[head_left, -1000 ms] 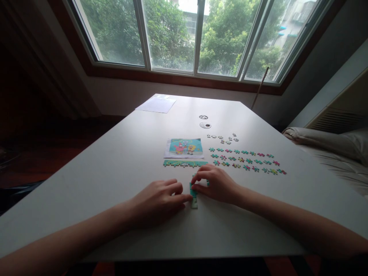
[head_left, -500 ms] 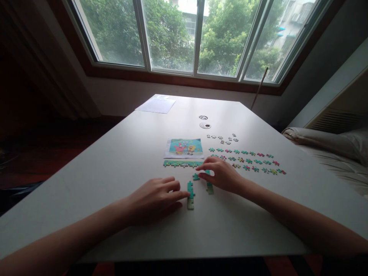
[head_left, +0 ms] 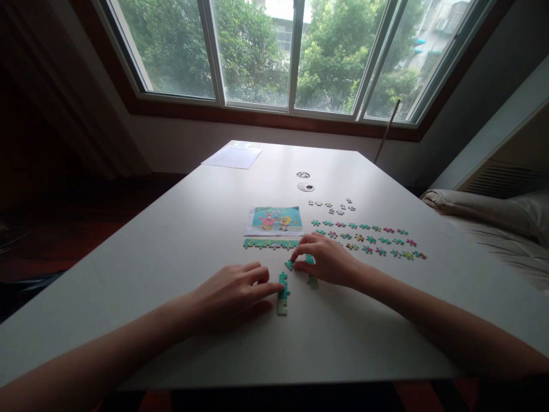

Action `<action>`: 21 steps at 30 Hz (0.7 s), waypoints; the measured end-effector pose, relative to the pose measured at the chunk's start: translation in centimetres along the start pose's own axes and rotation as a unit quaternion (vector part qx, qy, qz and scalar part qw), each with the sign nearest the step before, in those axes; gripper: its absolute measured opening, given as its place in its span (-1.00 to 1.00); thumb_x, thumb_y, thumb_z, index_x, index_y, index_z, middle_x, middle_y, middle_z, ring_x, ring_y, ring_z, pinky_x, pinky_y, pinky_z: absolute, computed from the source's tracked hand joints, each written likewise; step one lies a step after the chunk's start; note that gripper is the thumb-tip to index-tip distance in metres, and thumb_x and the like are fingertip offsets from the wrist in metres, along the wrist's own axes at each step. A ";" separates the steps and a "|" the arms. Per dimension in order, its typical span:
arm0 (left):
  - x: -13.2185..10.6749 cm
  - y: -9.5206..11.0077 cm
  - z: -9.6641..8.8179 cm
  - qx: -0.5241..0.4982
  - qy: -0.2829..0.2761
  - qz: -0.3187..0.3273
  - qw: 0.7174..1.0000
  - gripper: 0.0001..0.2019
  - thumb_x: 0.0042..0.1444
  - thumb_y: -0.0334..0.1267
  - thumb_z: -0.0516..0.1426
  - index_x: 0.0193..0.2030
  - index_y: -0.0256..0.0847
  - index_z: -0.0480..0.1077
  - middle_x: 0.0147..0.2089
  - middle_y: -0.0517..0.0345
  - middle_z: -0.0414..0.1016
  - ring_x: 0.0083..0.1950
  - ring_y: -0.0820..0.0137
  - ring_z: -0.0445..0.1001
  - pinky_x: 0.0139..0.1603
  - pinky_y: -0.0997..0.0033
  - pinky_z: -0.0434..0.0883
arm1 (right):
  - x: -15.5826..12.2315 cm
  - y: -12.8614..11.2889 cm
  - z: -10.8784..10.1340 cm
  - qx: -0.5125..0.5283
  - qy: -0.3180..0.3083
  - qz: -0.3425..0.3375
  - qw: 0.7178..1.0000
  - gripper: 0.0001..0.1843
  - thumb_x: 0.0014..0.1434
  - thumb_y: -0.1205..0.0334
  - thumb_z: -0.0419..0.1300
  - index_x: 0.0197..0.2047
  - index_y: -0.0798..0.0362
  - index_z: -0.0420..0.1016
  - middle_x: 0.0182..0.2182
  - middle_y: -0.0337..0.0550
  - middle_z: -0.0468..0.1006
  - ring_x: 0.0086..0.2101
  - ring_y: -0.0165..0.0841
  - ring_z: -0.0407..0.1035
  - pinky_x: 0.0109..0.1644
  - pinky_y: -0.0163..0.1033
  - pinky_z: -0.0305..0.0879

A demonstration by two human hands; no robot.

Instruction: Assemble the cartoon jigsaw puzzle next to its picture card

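My left hand (head_left: 240, 293) rests on the table with its index finger stretched out, the tip touching a short upright strip of joined green puzzle pieces (head_left: 282, 306). Just above that strip, my right hand (head_left: 326, 258) has thumb and index finger closed on a small green puzzle piece (head_left: 289, 265), which is tilted and apart from the strip. Partly behind the right hand lies another short green strip (head_left: 313, 282). A long horizontal strip of joined pieces (head_left: 270, 244) lies below the picture card (head_left: 277, 220), which shows cartoon figures.
Rows of loose coloured puzzle pieces (head_left: 372, 240) lie right of the card, with several paler pieces (head_left: 340, 212) behind them. Two round holes (head_left: 306, 187) and a white sheet (head_left: 234, 157) are farther back on the white table (head_left: 171, 229). A window is beyond.
My right hand has closed its fingers on the small green piece and turned it, shifting it slightly left. The strip under my left index finger has tilted and moved a little left.
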State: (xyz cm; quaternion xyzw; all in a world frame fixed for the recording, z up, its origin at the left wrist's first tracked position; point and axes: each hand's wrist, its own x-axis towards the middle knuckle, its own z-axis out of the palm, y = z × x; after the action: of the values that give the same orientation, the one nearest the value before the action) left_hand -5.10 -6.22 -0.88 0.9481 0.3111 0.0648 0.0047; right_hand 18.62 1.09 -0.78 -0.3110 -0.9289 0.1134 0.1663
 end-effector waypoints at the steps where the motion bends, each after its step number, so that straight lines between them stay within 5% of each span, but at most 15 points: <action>1: 0.0 0.0 0.0 0.000 0.000 -0.001 1.000 -0.72 0.24 -0.25 0.00 0.07 -0.06 0.30 -0.20 0.07 0.40 -0.26 0.35 0.37 -0.32 0.44 0.32 | 0.0 0.0 0.0 0.006 -0.002 0.001 1.000 -0.89 0.13 0.24 0.23 -0.26 -0.01 0.57 -0.30 -0.12 0.50 -0.28 -0.34 0.36 -0.23 -0.26 0.26; 21: 0.1 0.4 -0.2 0.021 -0.015 -0.014 1.000 -0.68 0.25 -0.24 -0.01 0.13 -0.06 0.26 -0.20 0.06 0.38 -0.25 0.31 0.38 -0.33 0.39 0.32 | -0.3 -1.5 1.0 0.008 0.032 0.022 0.999 -0.93 0.13 0.31 0.19 -0.34 0.06 0.51 -0.34 -0.13 0.51 -0.29 -0.33 0.36 -0.25 -0.27 0.25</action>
State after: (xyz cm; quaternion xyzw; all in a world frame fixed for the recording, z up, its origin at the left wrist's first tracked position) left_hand -4.80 -6.43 -0.67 0.9444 0.3257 0.0440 -0.0093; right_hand 17.66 -0.38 -1.27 -0.3332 -0.9152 0.1143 0.1959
